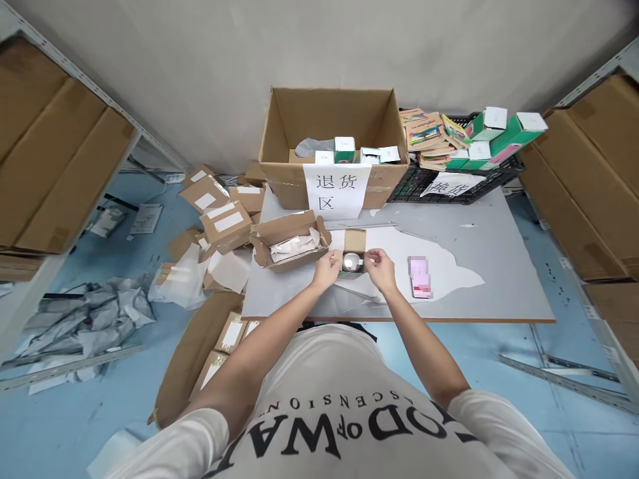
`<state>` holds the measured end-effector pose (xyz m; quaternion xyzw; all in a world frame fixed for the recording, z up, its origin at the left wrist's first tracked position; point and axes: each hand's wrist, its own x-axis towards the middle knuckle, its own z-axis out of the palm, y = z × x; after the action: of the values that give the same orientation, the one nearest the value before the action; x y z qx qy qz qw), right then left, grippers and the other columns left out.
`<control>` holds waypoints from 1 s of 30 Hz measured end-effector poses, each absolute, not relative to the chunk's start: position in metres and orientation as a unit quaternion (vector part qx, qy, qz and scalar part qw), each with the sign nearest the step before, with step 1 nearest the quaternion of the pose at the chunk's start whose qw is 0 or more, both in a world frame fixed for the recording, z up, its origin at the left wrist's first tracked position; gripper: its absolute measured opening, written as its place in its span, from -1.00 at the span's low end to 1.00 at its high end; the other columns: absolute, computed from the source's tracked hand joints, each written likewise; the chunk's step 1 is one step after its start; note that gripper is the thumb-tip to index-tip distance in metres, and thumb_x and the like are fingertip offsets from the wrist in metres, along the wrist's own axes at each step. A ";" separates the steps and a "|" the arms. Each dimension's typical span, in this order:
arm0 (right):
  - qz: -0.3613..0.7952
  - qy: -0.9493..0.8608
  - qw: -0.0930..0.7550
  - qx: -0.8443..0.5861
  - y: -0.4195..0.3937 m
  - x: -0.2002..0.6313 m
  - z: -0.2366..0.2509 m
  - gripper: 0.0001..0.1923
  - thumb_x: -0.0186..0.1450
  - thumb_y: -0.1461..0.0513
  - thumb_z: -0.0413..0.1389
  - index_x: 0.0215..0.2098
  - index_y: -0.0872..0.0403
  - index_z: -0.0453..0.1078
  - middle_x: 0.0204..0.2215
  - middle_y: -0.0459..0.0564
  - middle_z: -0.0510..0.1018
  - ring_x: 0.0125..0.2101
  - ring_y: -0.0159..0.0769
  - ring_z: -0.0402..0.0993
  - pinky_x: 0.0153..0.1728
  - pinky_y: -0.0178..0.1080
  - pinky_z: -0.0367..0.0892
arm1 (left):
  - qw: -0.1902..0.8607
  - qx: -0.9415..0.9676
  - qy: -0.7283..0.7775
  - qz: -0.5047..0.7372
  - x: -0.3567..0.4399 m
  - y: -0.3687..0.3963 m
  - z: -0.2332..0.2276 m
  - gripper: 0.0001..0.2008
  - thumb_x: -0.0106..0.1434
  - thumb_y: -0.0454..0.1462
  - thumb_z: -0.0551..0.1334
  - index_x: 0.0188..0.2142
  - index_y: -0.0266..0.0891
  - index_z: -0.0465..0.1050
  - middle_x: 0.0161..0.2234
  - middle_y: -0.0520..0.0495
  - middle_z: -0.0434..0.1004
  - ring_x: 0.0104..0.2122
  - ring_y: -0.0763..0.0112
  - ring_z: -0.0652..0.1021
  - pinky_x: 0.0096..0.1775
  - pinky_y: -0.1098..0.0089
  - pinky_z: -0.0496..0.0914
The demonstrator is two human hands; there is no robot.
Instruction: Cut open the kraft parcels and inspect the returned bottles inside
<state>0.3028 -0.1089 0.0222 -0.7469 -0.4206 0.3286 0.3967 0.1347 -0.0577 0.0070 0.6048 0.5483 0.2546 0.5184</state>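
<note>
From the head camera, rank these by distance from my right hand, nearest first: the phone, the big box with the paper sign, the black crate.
1. Phone, on the table just right of the right hand.
2. Big box, behind it, at the table's back.
3. Black crate, back right.

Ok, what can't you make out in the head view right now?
- Small box: the left hand and right hand cover its sides; the shiny item inside is too small to identify.
- Phone: screen blurred.
- Large carton: its front wall hides the contents' lower parts.

brown box (353,241), silver cup (352,262), grey table (499,266)
</note>
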 end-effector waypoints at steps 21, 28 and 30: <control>0.072 -0.717 0.079 -0.689 -0.106 0.282 0.065 -0.83 0.27 0.18 0.02 -0.23 0.07 0.39 -0.26 0.14 0.53 -0.14 -0.02 0.28 -0.10 -0.03 0.08 | 0.593 0.643 0.415 0.252 0.125 -0.057 -0.014 -0.12 -0.08 -0.39 0.31 0.25 -0.34 0.05 0.19 -0.31 0.25 0.18 0.14 0.32 0.12 0.21 0.28; 0.081 -0.693 -0.052 -0.714 -0.087 0.271 0.069 -0.72 0.15 0.08 0.18 -0.27 0.10 0.39 -0.32 0.19 0.58 -0.18 0.00 0.36 -0.17 -0.05 0.01 | 0.500 0.737 0.401 0.215 0.131 -0.048 -0.021 0.03 -0.23 -0.29 0.46 0.23 -0.26 0.06 0.14 -0.28 0.31 0.12 0.04 0.37 0.12 0.13 0.25; 0.082 -0.676 -0.070 -0.729 -0.081 0.268 0.069 -0.67 0.12 0.07 0.19 -0.24 0.11 0.38 -0.36 0.19 0.58 -0.19 0.00 0.39 -0.17 -0.06 0.00 | 0.492 0.743 0.403 0.209 0.136 -0.045 -0.023 -0.05 -0.22 -0.28 0.46 0.18 -0.26 0.12 0.08 -0.26 0.38 0.07 0.05 0.42 0.07 0.14 0.29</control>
<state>0.2677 -0.0813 0.0691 -0.7289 -0.6762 0.0817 -0.0696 0.1357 -0.0450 -0.0231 0.7428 0.4032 0.2095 0.4917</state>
